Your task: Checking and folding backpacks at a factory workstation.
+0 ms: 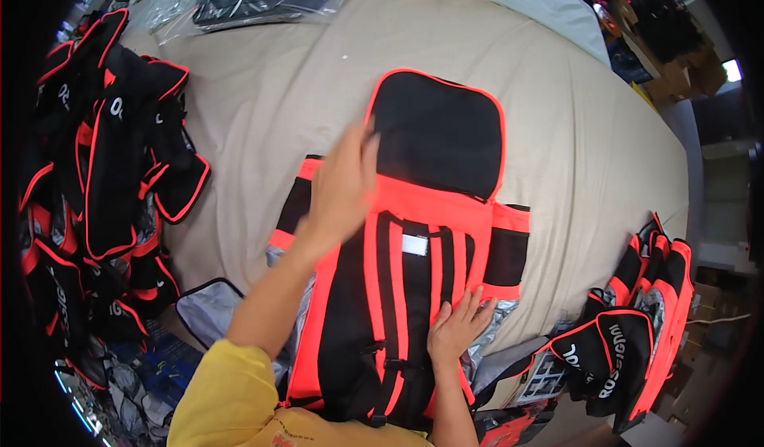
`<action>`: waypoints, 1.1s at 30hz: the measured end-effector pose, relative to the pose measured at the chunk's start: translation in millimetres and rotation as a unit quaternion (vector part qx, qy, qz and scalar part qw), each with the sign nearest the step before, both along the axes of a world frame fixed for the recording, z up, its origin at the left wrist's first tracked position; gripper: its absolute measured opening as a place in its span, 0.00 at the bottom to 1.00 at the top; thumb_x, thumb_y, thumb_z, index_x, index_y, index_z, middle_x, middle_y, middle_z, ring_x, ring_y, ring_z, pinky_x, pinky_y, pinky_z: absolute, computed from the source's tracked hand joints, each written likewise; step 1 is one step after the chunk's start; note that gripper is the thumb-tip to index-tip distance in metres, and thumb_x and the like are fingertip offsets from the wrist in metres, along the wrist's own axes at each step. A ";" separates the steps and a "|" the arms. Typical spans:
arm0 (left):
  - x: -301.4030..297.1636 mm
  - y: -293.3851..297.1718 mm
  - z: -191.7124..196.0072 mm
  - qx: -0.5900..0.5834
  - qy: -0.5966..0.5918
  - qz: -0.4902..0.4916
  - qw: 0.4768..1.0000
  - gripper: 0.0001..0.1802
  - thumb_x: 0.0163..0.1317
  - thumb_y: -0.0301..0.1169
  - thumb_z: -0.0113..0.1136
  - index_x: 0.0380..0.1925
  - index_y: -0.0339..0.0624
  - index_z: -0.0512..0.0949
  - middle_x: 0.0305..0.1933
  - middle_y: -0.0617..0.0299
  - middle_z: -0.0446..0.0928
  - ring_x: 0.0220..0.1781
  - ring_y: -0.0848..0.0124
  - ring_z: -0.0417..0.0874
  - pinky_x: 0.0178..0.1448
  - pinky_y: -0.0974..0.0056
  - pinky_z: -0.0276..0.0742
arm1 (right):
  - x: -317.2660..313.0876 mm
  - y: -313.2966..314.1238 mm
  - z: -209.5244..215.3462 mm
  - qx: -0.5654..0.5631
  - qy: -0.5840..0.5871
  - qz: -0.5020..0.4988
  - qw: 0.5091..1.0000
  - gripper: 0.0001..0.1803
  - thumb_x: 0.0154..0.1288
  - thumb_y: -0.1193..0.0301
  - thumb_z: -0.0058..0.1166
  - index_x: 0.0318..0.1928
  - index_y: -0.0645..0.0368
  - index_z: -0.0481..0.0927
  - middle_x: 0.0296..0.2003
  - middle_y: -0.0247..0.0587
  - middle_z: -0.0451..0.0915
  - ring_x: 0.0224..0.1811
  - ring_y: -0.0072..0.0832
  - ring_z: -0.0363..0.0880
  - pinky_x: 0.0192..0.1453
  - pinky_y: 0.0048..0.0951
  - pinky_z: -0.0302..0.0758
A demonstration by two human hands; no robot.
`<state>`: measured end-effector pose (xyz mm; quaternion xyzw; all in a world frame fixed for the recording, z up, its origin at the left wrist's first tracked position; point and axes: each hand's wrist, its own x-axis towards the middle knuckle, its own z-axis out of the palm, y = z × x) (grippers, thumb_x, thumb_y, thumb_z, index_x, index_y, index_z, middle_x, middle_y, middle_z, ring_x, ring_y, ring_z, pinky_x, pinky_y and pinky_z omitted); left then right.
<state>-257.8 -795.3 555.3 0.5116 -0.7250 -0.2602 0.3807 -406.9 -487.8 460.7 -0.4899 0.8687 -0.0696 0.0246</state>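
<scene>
You have 1 black and coral backpack (342, 327) lying strap side up on the beige cloth (239, 81), under and between your 2 hands. Your left hand (342, 188) is blurred, its fingers at the left edge of the black flap (442, 132); whether they pinch that edge or only brush it, you cannot tell from here. Your right hand (458, 331) lies palm down with its fingers loosely spread, resting on the pack's right side and apparently gripping nothing.

As for progress, the pack looks assembled: its straps are attached and the coral trim runs round the flap. The flap lies spread out beyond your left fingertips, not folded over, so closing or packing up is probably left.

Count 1 flap, 2 shoulder straps (395, 264), 1 white label (415, 245) between your 2 hands, and 2 side pockets (507, 257), 1 just beyond your right fingertips and 1 left of your left wrist. Well left of your left fingers is a heap of similar bags (111, 168), too tangled to count. Well right of your right fingers stand at least 2 more bags (621, 343). Far beyond your left fingers lies at least 1 plastic-wrapped pack (263, 1).
</scene>
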 end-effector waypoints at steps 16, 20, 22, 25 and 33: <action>72.3 343.6 28.3 0.586 -0.008 -0.179 0.790 0.57 0.66 0.51 0.72 0.79 0.31 0.48 0.71 0.25 0.69 0.70 0.30 0.76 0.72 0.44 0.74 | -3.4 17.9 9.5 -0.019 0.008 0.065 0.998 0.37 0.75 0.60 0.60 0.75 0.69 0.67 0.77 0.63 0.63 0.82 0.67 0.51 0.82 0.60 0.53; 68.0 352.9 37.4 0.271 -0.132 -0.167 0.939 0.52 0.59 0.45 0.77 0.74 0.27 0.62 0.69 0.33 0.70 0.65 0.38 0.78 0.63 0.46 0.79 | 9.1 50.1 61.5 0.015 -0.122 0.070 0.990 0.48 0.64 0.61 0.73 0.77 0.68 0.64 0.67 0.67 0.71 0.72 0.65 0.66 0.75 0.55 0.66; 67.0 350.9 43.6 0.137 -0.195 -0.188 0.953 0.53 0.56 0.50 0.78 0.73 0.28 0.65 0.66 0.35 0.71 0.60 0.45 0.78 0.57 0.49 0.79 | 18.8 60.8 88.1 0.056 -0.122 0.037 0.990 0.49 0.60 0.66 0.75 0.77 0.67 0.62 0.58 0.64 0.76 0.61 0.62 0.75 0.66 0.53 0.73; 63.1 356.4 35.9 0.143 -0.268 -0.252 0.919 0.56 0.56 0.57 0.75 0.74 0.28 0.65 0.61 0.34 0.72 0.55 0.48 0.75 0.55 0.52 0.76 | 29.8 73.9 105.4 0.106 -0.203 -0.042 0.973 0.47 0.61 0.70 0.72 0.77 0.68 0.62 0.61 0.65 0.76 0.64 0.63 0.76 0.68 0.50 0.74; 50.4 331.7 33.2 0.227 -0.267 -0.207 0.913 0.49 0.53 0.38 0.71 0.74 0.29 0.65 0.46 0.39 0.79 0.42 0.48 0.83 0.41 0.49 0.82 | 33.4 61.4 166.3 -0.010 -0.243 -0.019 0.970 0.47 0.61 0.65 0.74 0.76 0.67 0.64 0.62 0.61 0.75 0.64 0.59 0.77 0.71 0.48 0.72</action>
